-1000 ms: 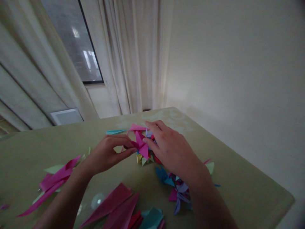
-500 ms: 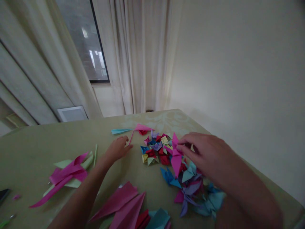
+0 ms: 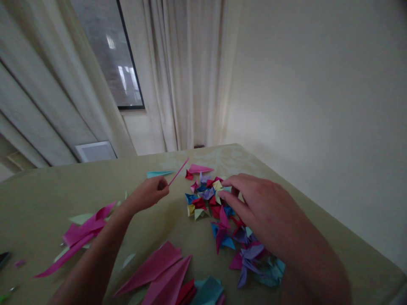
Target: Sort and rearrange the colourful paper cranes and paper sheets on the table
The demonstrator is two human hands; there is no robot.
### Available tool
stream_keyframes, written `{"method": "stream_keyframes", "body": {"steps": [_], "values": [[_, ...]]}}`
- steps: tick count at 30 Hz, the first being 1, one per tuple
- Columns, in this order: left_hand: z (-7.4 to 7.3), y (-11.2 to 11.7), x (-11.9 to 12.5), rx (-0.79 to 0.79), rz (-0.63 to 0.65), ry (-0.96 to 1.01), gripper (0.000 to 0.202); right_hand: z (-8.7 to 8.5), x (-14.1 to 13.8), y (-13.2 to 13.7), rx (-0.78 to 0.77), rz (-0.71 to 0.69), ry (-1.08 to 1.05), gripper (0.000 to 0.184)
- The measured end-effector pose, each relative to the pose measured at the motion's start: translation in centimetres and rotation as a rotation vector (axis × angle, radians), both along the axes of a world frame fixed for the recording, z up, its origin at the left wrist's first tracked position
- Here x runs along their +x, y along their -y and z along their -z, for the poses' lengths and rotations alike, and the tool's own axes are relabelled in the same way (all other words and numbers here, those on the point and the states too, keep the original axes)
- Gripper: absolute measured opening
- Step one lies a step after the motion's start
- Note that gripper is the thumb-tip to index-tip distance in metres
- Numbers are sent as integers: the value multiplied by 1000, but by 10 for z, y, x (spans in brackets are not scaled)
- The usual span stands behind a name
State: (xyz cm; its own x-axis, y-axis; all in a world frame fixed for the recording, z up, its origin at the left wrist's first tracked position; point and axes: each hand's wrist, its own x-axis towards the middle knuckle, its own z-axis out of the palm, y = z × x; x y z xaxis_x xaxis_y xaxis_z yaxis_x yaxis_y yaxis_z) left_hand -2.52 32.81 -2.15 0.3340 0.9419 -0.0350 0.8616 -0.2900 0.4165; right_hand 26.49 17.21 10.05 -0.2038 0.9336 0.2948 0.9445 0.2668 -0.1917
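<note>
My left hand [image 3: 152, 192] is closed on a thin pink paper strip [image 3: 179, 171], which slants up and to the right over the table. My right hand [image 3: 251, 197] hovers over a pile of small folded paper figures [image 3: 206, 195], thumb and forefinger apart near a pale yellow one [image 3: 217, 185]. Just below those fingertips lies a pink origami bird [image 3: 223, 226], resting on a blue folded figure [image 3: 227, 242]. Purple origami figures [image 3: 249, 258] and teal ones [image 3: 271, 271] lie nearer me, partly hidden by my right forearm.
Larger pink paper planes [image 3: 165, 271] lie in front beside red and teal folded paper [image 3: 208, 290]. A magenta folded piece [image 3: 84, 233] rests on pale green ones at left. Toward the back are a light blue plane [image 3: 159, 173] and a pink one [image 3: 200, 168].
The pink origami bird has left my right fingers and lies lower on the pile. My left hand has drawn slightly left, tilting the pink strip upward. The pink plane behind has shifted right.
</note>
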Motion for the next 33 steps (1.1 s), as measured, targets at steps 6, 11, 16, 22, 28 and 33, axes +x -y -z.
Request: {"method": "stream_keyframes", "body": {"steps": [6,11,16,22,28,33], "values": [[-59,38,-5,-2,356,501,32,7,-12,-11,190,-80,-41,37],[-81,60,-18,200,325,561,17,6,-9,-17,283,-66,-7,20],[-91,73,-20,449,252,535,9,2,-7,-13,168,-228,-141,19],[-100,85,-11,661,286,479,10,2,-14,-10,198,-270,-243,16],[-105,97,-8,707,325,474,12,3,-18,-12,311,-311,-223,9],[-100,105,8,692,395,491,14,7,-31,-10,321,-337,-132,9]]}}
